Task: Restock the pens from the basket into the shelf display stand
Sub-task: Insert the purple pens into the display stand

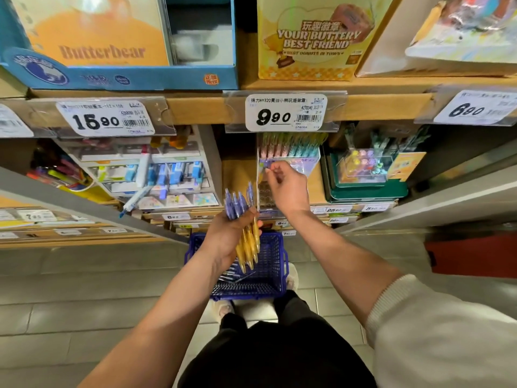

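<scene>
L hand grips ~4 pens | R hand pinched at stand, contents unclear

Purple-capped yellow pens, dark blue mesh basket, white price tags with black numerals

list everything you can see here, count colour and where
pens: a bunch, purple tops and yellow barrels, in the left hand
basket: one, blue, on the floor by the feet, a few pens left inside
display stand: one, clear, lower shelf, pink and teal pens in it
price tags: three large, white, on the shelf edge
Butterbear box: one, blue and orange, top shelf left
left hand: gripping the pens
right hand: at the stand front, fingers pinched
</scene>
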`<state>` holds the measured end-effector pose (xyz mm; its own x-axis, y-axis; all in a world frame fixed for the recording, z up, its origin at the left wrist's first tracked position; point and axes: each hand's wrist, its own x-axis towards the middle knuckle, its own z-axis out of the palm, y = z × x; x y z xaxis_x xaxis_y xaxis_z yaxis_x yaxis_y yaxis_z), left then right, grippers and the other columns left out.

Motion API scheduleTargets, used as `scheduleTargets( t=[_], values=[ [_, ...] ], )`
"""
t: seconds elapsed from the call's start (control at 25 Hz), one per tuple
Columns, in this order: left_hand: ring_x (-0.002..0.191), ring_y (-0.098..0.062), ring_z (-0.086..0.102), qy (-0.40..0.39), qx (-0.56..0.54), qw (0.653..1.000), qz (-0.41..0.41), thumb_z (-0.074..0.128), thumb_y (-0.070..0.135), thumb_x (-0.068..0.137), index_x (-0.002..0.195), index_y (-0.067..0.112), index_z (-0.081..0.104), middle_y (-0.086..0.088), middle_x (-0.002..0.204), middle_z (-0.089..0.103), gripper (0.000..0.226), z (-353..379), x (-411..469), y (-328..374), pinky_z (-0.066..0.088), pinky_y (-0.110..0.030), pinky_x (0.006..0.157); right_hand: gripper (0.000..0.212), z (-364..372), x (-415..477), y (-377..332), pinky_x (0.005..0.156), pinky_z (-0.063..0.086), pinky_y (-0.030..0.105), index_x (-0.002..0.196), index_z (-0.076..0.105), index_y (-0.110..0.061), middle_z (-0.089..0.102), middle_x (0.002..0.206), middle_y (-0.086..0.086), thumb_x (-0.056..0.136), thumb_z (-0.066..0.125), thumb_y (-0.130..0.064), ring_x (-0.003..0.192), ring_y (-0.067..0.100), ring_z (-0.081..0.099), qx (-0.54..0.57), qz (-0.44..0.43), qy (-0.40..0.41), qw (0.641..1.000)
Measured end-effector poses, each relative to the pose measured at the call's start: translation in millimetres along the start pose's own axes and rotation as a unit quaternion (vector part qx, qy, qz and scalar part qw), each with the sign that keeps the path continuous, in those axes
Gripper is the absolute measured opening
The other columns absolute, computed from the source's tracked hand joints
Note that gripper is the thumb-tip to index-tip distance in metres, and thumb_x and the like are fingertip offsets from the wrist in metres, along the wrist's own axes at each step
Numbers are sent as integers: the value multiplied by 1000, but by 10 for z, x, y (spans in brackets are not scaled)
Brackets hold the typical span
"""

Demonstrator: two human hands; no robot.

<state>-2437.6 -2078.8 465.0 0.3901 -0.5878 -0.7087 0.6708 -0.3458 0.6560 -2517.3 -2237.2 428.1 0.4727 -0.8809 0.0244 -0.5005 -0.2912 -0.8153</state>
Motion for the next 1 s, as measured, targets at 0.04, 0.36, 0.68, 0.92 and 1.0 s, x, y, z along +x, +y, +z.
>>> scheduleTargets(
  t=[0.04, 0.36, 0.68, 0.92, 1.0],
  values=[
    [82, -24, 76, 1, -4, 1000, -2, 75, 17, 89, 109, 9, 70, -8, 89, 78, 23, -1, 6, 5, 62, -35, 68, 13, -4, 6, -1, 75, 58, 27, 105, 68, -16, 75, 90, -2, 99, 62, -25, 79, 12, 70, -11, -17, -2, 1000],
    [82, -23, 77, 10, -15, 1000, -11, 76, 17, 89, 108, 9, 71, -8, 89, 78, 21, -72, 42, -2, 61, -32, 65, 11, 20, 0, 98, 70, 59, 36, 103, 68, -14, 73, 85, 1, 99, 61, -21, 74, 16, 69, -48, -41, -4, 998],
    [85, -22, 76, -1, -29, 999, -23, 73, 17, 91, 106, 10, 70, -7, 89, 78, 17, -89, 17, -37, 63, -34, 71, 5, 150, 38, 195, 65, 58, 28, 95, 65, -22, 69, 77, -7, 97, 61, -19, 64, 8, 65, -104, 10, -82, 991],
    [84, -21, 76, 3, -23, 1000, -14, 74, 17, 90, 107, 13, 70, -7, 91, 79, 18, -72, -8, -48, 62, -32, 68, 22, 114, 25, 122, 62, 56, 16, 81, 68, -24, 70, 87, -10, 97, 59, -12, 67, -1, 66, -108, 146, -140, 973],
    [84, -21, 77, 6, -18, 1000, -11, 75, 17, 90, 108, 13, 70, -6, 91, 79, 20, -65, -2, -51, 61, -32, 65, 19, 36, -43, 9, 66, 53, 15, 82, 71, -21, 71, 85, -10, 98, 61, -17, 68, 2, 67, -62, 163, -132, 976]
  ],
)
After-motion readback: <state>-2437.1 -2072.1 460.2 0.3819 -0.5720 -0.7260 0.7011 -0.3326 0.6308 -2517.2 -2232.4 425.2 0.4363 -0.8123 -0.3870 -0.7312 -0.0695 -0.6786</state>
